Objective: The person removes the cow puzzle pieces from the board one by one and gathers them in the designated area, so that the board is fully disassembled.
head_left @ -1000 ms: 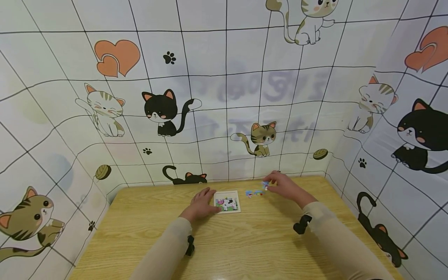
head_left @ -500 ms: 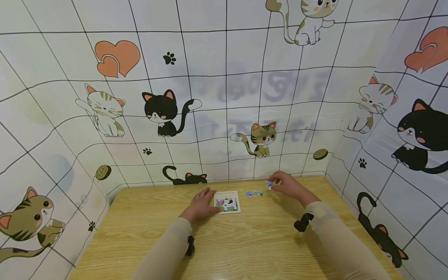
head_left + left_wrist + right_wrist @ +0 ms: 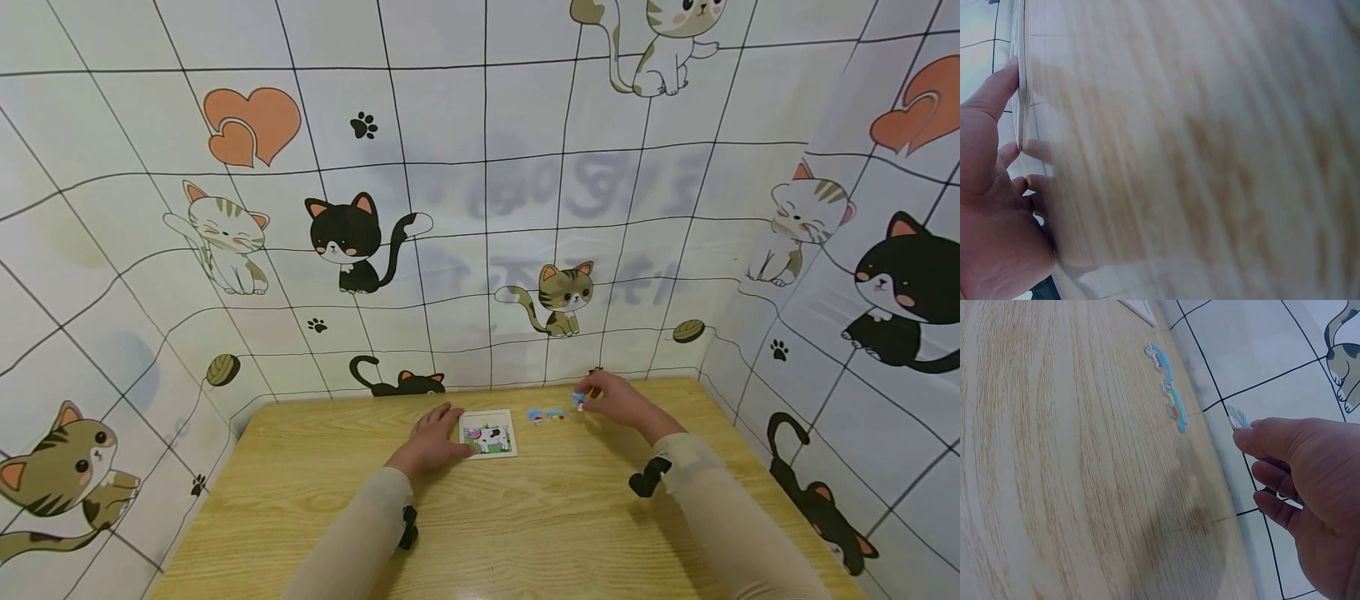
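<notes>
A small square puzzle board [image 3: 487,447] with a white border and a cow picture lies on the table. My left hand [image 3: 430,437] rests at its left side, thumb on the lower left corner and fingers spread along the edge. The left wrist view shows the thumb on the board's thin edge [image 3: 1021,100]. To the right, my right hand [image 3: 618,398] pinches a small blue and white puzzle piece [image 3: 578,401] between thumb and forefinger, raised over the table in the right wrist view. Two more colourful pieces [image 3: 1159,361], mostly blue with red, yellow and green, lie flat between the board and that hand.
The wood-grain table [image 3: 480,525] ends at a white cloth wall [image 3: 450,208] printed with a black grid and cartoon cats. Similar cloth closes off the left and right sides. A black camera strap [image 3: 649,477] sits on my right wrist.
My right hand has shifted slightly right with the puzzle piece, away from the two loose pieces. My left hand and the board have stayed in place.
</notes>
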Demonstrator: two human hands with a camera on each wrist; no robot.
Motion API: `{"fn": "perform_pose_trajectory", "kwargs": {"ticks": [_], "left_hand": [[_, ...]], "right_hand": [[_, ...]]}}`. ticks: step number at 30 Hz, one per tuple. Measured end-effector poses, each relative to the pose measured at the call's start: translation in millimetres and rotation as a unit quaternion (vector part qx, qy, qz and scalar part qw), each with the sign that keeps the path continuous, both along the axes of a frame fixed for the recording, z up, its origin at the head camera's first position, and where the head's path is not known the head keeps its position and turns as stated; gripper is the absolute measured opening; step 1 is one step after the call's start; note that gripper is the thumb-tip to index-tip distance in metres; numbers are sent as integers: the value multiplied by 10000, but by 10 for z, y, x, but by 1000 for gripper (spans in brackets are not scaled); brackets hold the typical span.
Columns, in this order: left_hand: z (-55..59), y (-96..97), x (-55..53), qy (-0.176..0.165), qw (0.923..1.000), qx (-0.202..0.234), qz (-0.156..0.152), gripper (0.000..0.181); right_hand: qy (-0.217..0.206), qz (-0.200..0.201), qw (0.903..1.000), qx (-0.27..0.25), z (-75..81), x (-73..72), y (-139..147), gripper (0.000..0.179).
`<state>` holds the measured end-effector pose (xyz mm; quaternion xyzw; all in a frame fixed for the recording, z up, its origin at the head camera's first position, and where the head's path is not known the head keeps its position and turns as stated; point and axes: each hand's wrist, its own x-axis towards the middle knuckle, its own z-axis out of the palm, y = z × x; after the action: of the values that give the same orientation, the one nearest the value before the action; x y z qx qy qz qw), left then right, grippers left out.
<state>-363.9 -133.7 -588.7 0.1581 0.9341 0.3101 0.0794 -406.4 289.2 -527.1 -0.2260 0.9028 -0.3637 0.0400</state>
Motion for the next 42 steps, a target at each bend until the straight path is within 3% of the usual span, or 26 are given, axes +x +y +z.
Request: {"fn": "perform_pose_trajectory", "kwargs": {"ticks": [3,7,9,12,19,22,27,34,42], "left_hand": [[70,12,35,-85,9999,46,25,92],[74,5,19,-115,9999,57,-14,90],[0,-5,-26,-73,10000,-7,-29,92],[-10,0,-34,-108,9999,-11,24,94],[-182,-29,-142,-124,9998,-64,127,92],[-206,-36,-161,-89,9999,-67,129,91],[-133,-18,-108,-96,9998,-161,89,92],[92,22,30,-173,9998,29,105,94],[-60,-6,-57,11,10000,6,49,94]], "right_hand": [[-93,-16,10000,32,-36,-24,7,25],[-175,-64,9998,89,-93,-54,15,22],[-223,-100,9996,124,-132,-68,21,21],[-351,-139,9992,112,-196,-83,29,21],[-474,-71,9989,17,-283,-79,17,24],[-462,-86,9988,96,-312,-93,18,24],[-487,-93,9986,189,-358,-126,36,24],[-335,24,9986,400,-347,-164,26,24],[-289,71,9987,424,-344,-160,38,24]]}}
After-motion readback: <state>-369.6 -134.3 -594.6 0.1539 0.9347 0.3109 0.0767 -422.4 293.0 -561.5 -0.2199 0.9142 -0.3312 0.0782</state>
